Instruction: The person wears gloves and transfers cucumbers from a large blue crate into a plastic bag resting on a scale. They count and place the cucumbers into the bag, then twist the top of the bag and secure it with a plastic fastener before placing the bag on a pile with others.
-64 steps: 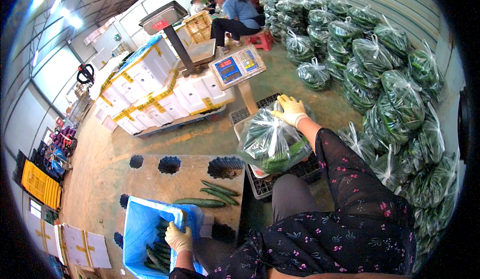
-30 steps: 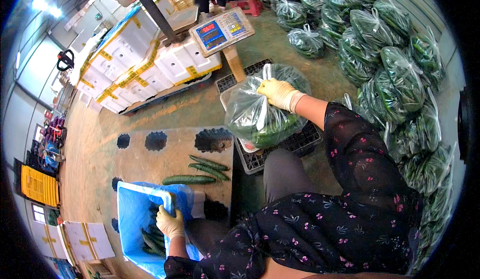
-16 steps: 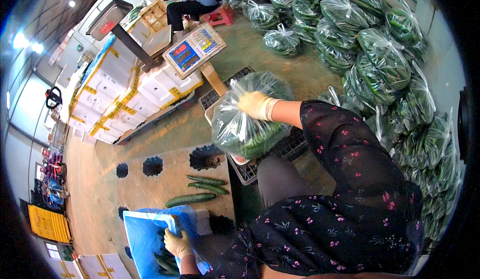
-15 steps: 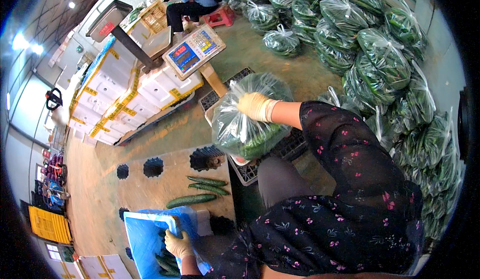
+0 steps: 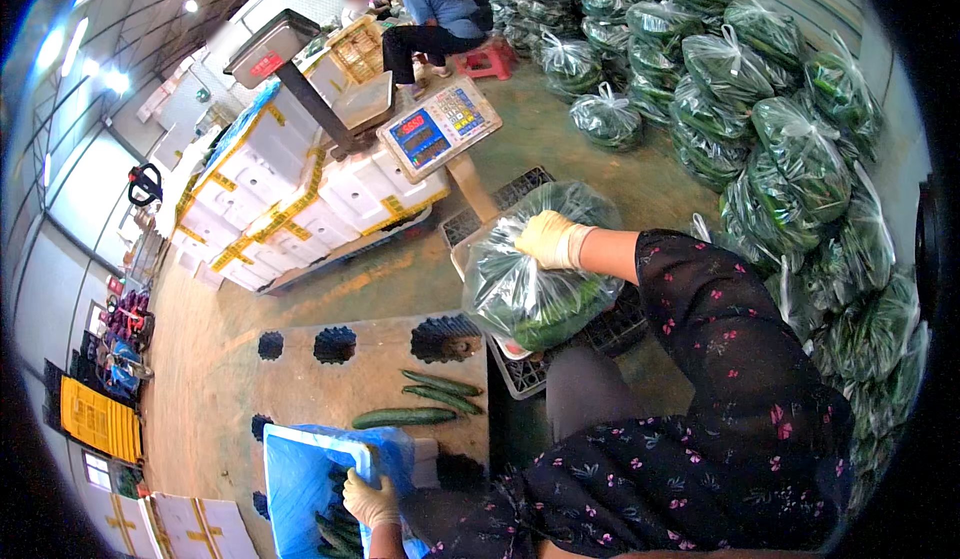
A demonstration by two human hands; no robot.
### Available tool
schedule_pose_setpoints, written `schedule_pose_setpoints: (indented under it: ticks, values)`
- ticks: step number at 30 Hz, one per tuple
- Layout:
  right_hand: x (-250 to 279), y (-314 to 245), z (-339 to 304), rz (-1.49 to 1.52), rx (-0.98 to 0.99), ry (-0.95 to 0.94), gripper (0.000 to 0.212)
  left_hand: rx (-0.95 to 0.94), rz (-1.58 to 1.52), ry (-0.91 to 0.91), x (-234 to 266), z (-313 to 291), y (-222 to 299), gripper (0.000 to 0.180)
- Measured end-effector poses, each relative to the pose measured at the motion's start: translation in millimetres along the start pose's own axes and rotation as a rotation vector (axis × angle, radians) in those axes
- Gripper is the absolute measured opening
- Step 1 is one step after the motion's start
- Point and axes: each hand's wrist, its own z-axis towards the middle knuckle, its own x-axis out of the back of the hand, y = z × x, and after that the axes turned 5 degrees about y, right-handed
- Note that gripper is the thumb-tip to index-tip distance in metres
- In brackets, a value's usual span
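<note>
My right hand [image 5: 555, 240], in a pale glove, is closed around the gathered top of a clear plastic bag [image 5: 500, 281]. Cucumbers [image 5: 560, 321] fill the lower part of this bag, which rests on the platform of a digital scale whose display [image 5: 440, 127] is lit. Down at the left, my gloved left hand [image 5: 371, 500] grips the rim of a white foam box [image 5: 277, 489] lined with blue plastic film. More cucumbers [image 5: 337, 534] lie inside that box. Beyond it, several loose cucumbers [image 5: 403, 417] lie on a board with dark scalloped holes.
Stacked bags of cucumbers [image 5: 790, 179] line the right wall. Taped white foam boxes [image 5: 300, 224] are piled at the far left beside another scale [image 5: 275, 44]. A person in blue [image 5: 440, 14] sits on a red stool [image 5: 487, 59] at the back. Yellow crates [image 5: 100, 417] stand far left.
The whole view has shifted, so everything appears farther right and slightly lower. The scale's reading looks different. Both hands keep their holds on the bag and the box rim.
</note>
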Motion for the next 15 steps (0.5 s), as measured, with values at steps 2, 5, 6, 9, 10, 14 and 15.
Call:
schedule_pose_setpoints:
  ticks: [2,5,6,9,10,14,15]
  values:
    - [2,1,4,0.005,0.015,-0.002,0.020,0.011,0.003,-0.033,0,1,-2,0.060]
    - [5,3,7,0.075,-0.004,-0.084,0.022,0.011,-0.002,-0.047,-1,0,-6,0.061]
    - [7,4,8,0.076,-0.003,-0.082,0.022,0.013,-0.001,-0.045,-1,2,-6,0.061]
    - [22,4,2,0.158,-0.081,-0.095,0.023,-0.007,-0.004,-0.040,-2,3,-4,0.061]
    - [21,10,0,0.162,-0.098,-0.096,0.023,-0.019,-0.010,-0.006,-4,5,-1,0.061]
    - [-9,3,-7,0.458,-0.205,0.157,0.022,-0.025,-0.035,-0.022,-4,1,-10,0.061]
    - [-9,0,-11,0.516,-0.258,0.175,0.020,-0.061,-0.016,0.027,-11,0,-16,0.062]
